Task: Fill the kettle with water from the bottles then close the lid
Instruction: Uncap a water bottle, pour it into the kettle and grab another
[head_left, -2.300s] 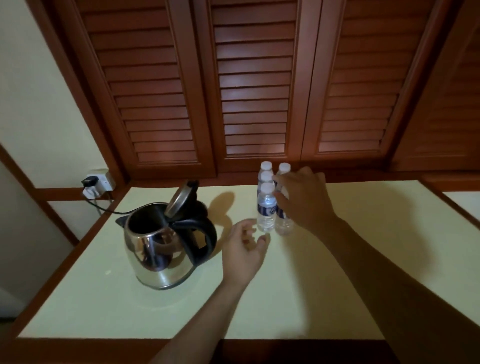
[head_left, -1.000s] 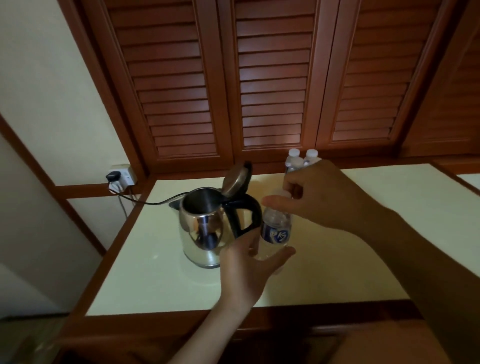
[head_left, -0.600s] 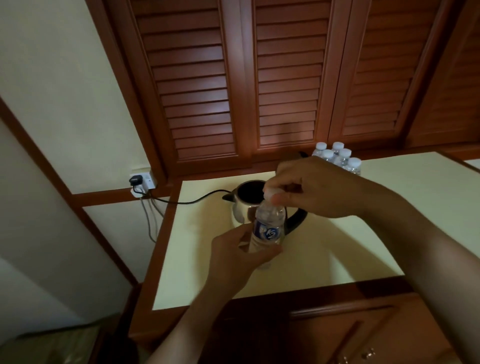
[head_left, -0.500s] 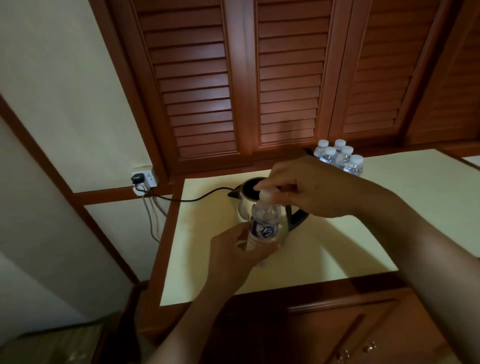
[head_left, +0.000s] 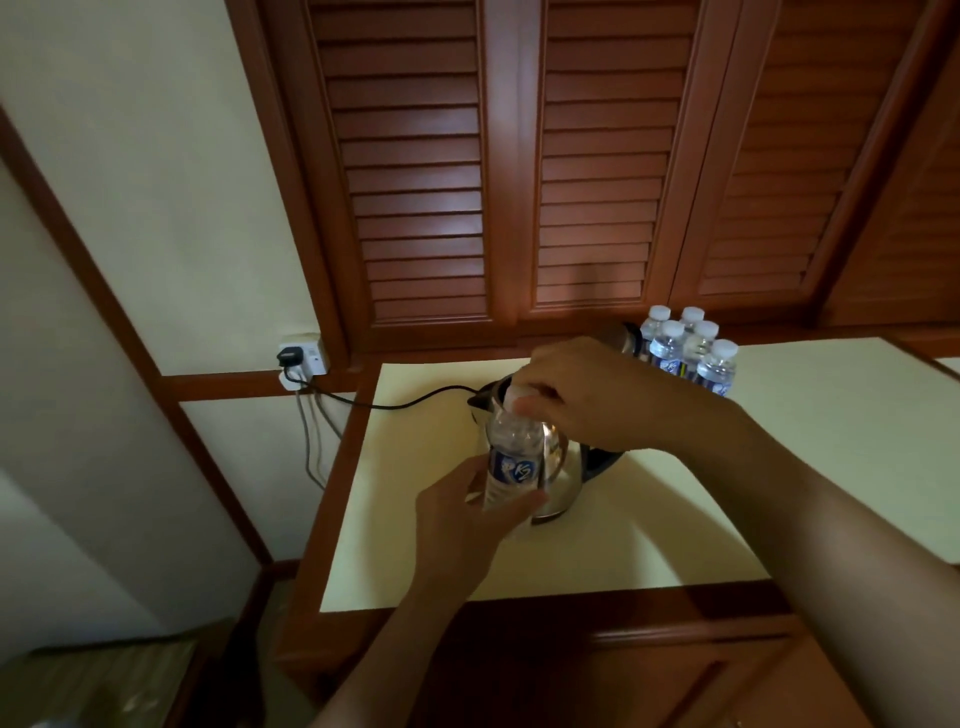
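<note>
We count six small water bottles in all. One is the held bottle (head_left: 511, 467), which both hands grip. The other five are the standing bottles (head_left: 670, 348), clustered at the back of the worktop (head_left: 779, 467), each with a white cap. We see two hands: the left hand (head_left: 467, 525) round the held bottle's body and the right hand (head_left: 587, 395) at its top. There is one kettle (head_left: 558, 467), one worktop, one wall socket (head_left: 304, 356) and one black cord (head_left: 395, 402) running between the socket and the kettle. Behind, we make out three slatted doors (head_left: 410, 171) in full, and part of a fourth at the right edge.
</note>
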